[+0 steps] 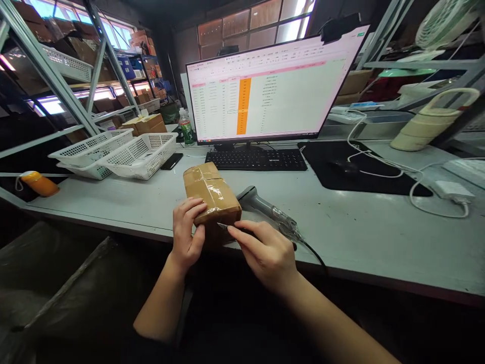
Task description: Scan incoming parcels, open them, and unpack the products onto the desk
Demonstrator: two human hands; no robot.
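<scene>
A brown cardboard box [212, 190], wrapped in clear tape, sits tilted at the front edge of the desk. My left hand [187, 230] grips its near left corner, fingers on top and thumb on the near side. In my right hand [269, 247] is a slim knife [223, 226], its pointed blade directed left at the box's near face. Whether the tip touches the cardboard I cannot tell. Most of the knife's handle is hidden by my fingers. Just right of the box lies a grey barcode scanner [261, 205], partly behind my right hand.
Behind the box stand a black keyboard [257, 160] and a monitor [280, 96] showing a spreadsheet. White baskets [142, 156] and a phone [172, 161] are at the left. A mouse pad [341, 177], cables and a cream tumbler [424, 126] occupy the right.
</scene>
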